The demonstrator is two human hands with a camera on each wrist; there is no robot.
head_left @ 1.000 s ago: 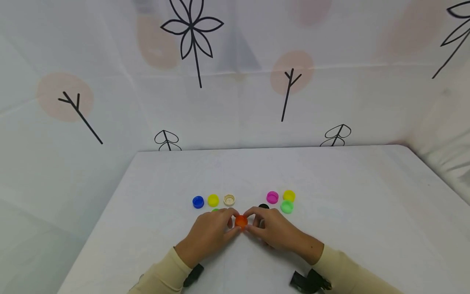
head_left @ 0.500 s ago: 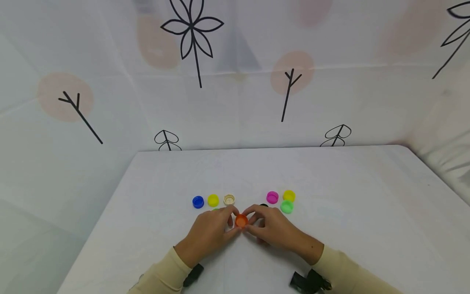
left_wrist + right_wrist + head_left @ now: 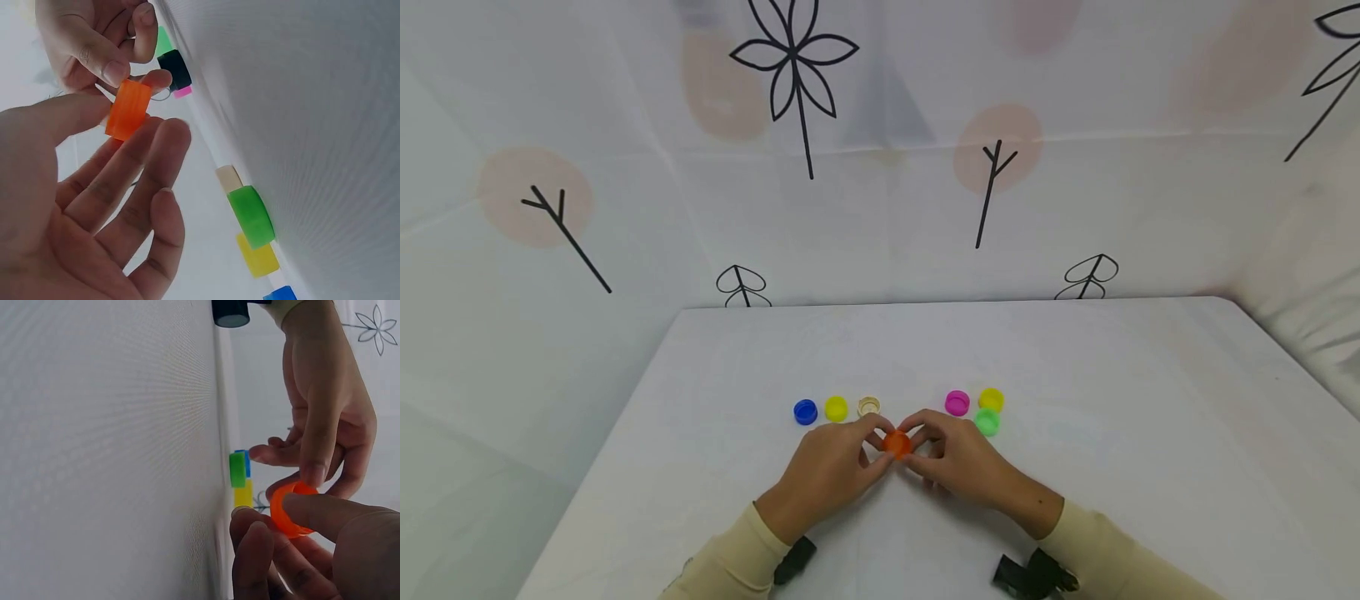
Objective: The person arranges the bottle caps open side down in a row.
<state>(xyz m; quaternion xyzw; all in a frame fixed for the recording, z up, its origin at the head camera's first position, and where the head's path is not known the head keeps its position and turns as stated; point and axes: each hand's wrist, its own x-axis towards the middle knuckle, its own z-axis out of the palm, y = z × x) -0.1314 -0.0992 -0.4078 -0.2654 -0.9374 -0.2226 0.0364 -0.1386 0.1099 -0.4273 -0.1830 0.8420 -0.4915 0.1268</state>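
Over the front middle of the table, both hands hold one orange bottle cap (image 3: 897, 444) between them. My left hand (image 3: 829, 468) pinches it from the left with thumb and fingers, the other fingers loosely bent. From the right, my right hand (image 3: 964, 461) pinches the same cap by its rim. In the left wrist view the orange cap (image 3: 129, 109) is off the table, its ribbed side showing. Its hollow opening shows in the right wrist view. A green cap (image 3: 251, 217) and a black cap (image 3: 175, 70) stand beyond the hands, hidden behind them in the head view.
Left of centre on the white table (image 3: 1112, 400) are a blue cap (image 3: 806, 412), a yellow cap (image 3: 836, 408) and a beige cap (image 3: 868, 406). Right of centre are a magenta cap (image 3: 957, 403), another yellow cap (image 3: 992, 399) and a light green cap (image 3: 987, 422).
The orange cap has tilted: its hollow showed to the head camera half a second ago, its outside shows now. Both hands have risen slightly, covering the green and black caps there.
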